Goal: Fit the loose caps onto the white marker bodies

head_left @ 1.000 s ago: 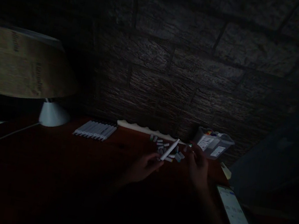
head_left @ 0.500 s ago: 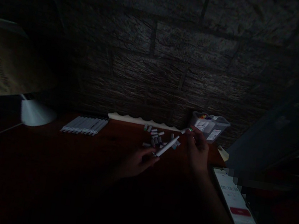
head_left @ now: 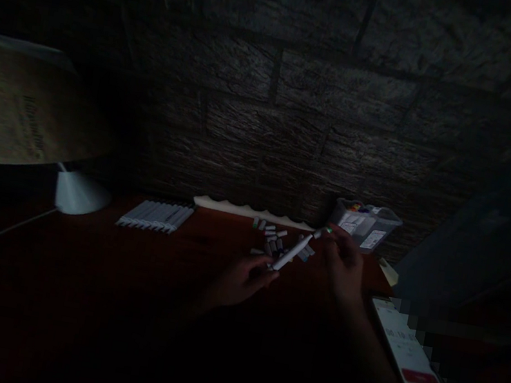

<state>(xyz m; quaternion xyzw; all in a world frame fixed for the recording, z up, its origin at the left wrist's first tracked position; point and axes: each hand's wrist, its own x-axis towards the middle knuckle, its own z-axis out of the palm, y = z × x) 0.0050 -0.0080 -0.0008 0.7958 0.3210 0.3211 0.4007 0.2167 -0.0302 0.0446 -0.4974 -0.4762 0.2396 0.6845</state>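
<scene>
In the dim head view, my left hand (head_left: 251, 276) is closed around the lower end of a white marker (head_left: 293, 253), which slants up to the right. My right hand (head_left: 343, 258) pinches a marker cap (head_left: 320, 233) with a green end. The cap is close to the marker's upper tip; whether they touch I cannot tell. Behind the marker lies a loose pile of caps (head_left: 271, 232) on the brown table (head_left: 90, 268). Farther left, a row of white markers (head_left: 156, 215) lies side by side.
A clear plastic box (head_left: 382, 224) with labels stands at the back right, by the stone wall (head_left: 247, 125). A lit phone (head_left: 414, 355) lies at the right. At the left are a lamp-like white cone (head_left: 79, 193), a cable and a brown paper shade (head_left: 19, 106). A pale wavy-edged strip (head_left: 252, 213) runs along the wall.
The cap in my right hand has come closer to the marker's tip. The whole view has shifted slightly, so things sit farther right and mostly a little lower.
</scene>
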